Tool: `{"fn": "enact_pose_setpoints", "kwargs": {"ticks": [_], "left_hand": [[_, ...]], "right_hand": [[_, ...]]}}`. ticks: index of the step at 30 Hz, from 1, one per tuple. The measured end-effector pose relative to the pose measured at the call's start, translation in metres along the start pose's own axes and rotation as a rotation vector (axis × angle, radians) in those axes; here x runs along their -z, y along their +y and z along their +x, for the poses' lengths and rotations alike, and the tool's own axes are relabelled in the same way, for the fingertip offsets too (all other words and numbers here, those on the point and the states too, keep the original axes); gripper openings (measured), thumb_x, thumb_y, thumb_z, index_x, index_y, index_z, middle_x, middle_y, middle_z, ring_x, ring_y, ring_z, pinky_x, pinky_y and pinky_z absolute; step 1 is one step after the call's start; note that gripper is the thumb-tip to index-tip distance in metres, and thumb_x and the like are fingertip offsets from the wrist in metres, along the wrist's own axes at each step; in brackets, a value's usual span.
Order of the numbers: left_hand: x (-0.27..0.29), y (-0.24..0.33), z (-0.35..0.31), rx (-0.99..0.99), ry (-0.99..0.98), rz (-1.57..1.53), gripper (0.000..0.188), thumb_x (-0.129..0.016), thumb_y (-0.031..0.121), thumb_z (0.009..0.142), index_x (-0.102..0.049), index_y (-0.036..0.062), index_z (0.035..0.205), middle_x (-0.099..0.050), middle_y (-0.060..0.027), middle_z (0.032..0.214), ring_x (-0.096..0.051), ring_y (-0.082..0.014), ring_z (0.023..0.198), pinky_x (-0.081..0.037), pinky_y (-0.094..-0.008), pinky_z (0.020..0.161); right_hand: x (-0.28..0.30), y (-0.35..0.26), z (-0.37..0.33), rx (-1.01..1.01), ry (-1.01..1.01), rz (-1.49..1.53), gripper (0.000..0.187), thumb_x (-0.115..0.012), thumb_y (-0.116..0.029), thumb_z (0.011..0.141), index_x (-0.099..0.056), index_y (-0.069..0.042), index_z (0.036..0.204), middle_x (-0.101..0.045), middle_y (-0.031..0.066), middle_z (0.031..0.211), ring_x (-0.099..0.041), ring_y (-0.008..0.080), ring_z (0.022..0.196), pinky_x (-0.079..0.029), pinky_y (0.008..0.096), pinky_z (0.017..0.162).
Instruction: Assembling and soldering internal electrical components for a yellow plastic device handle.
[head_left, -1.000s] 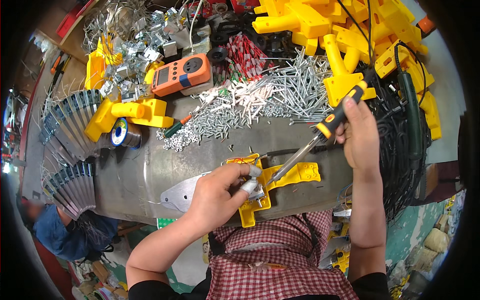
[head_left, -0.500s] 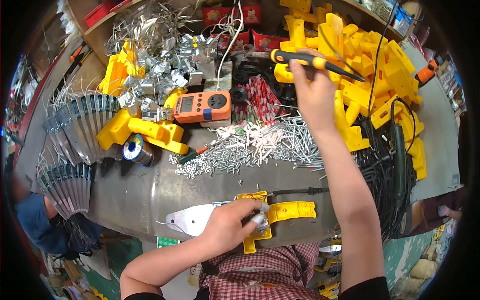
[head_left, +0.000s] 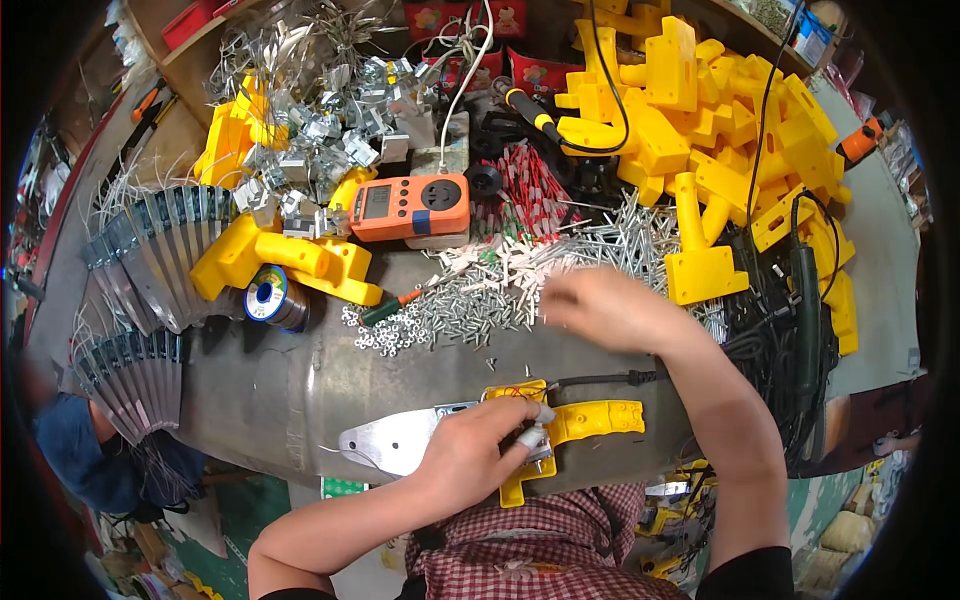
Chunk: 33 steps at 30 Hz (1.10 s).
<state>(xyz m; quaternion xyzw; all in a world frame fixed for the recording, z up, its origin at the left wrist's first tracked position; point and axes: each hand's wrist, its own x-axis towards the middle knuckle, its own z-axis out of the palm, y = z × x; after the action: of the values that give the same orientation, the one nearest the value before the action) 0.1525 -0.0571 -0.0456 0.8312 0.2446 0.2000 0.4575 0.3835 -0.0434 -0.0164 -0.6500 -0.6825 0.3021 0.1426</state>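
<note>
My left hand [head_left: 470, 447] is closed on a yellow plastic housing [head_left: 512, 490] at the table's front edge, with pale covers on its fingertips. The housing lies open, its curved handle [head_left: 598, 419] pointing right and a black cord [head_left: 605, 379] leaving it. A flat silver metal plate [head_left: 385, 443] sticks out to the left, partly under my hand. My right hand [head_left: 610, 305], smeared by motion, is over the right part of the pile of screws [head_left: 480, 312]; whether its fingers hold anything cannot be seen. A corded black-and-yellow tool [head_left: 530, 108] rests at the back, its tip hidden.
Yellow housings [head_left: 700, 150] are heaped at the back right, above black cords [head_left: 760, 370]. An orange meter [head_left: 410, 208], metal parts [head_left: 345, 140] and red-wired pieces [head_left: 525, 190] stand behind the screws. Fanned metal plates [head_left: 150, 260] and a solder spool [head_left: 272, 297] lie left.
My right hand has let go of the corded black-and-yellow tool, which now rests at the back, and has come down toward the screws. My left hand stays on the housing.
</note>
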Motion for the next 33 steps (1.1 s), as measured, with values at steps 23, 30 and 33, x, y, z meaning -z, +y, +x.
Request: {"fn": "enact_pose_setpoints", "kwargs": {"ticks": [23,30,33], "left_hand": [[-0.001,0.003,0.002,0.067,-0.053,0.033,0.025,-0.069,0.004,0.077,-0.063,0.0051,0.101,-0.063,-0.0096,0.084,-0.062,-0.0186,0.065,-0.050,-0.0291,0.060],[-0.001,0.005,0.000,0.122,-0.054,0.009,0.025,-0.069,0.005,0.077,-0.063,0.0051,0.101,-0.064,-0.0103,0.088,-0.061,-0.0218,0.065,-0.050,-0.0308,0.059],[-0.002,0.005,0.000,0.080,-0.041,0.025,0.025,-0.069,0.004,0.077,-0.063,0.0051,0.101,-0.064,-0.0101,0.088,-0.061,-0.0209,0.064,-0.050,-0.0300,0.059]], "right_hand": [[-0.033,0.001,-0.055,0.013,-0.168,0.509,0.022,-0.051,-0.013,0.090,-0.060,-0.001,0.106,-0.067,0.0108,0.081,-0.065,0.0220,0.077,-0.049,0.0334,0.073],[-0.031,0.007,-0.052,-0.068,-0.151,0.491,0.022,-0.053,-0.010,0.087,-0.061,0.000,0.106,-0.066,0.0093,0.083,-0.063,0.0165,0.078,-0.049,0.0299,0.073],[-0.038,0.014,-0.053,0.038,-0.085,0.432,0.021,-0.055,-0.010,0.087,-0.061,-0.001,0.104,-0.066,0.0107,0.086,-0.063,0.0193,0.081,-0.049,0.0308,0.074]]}}
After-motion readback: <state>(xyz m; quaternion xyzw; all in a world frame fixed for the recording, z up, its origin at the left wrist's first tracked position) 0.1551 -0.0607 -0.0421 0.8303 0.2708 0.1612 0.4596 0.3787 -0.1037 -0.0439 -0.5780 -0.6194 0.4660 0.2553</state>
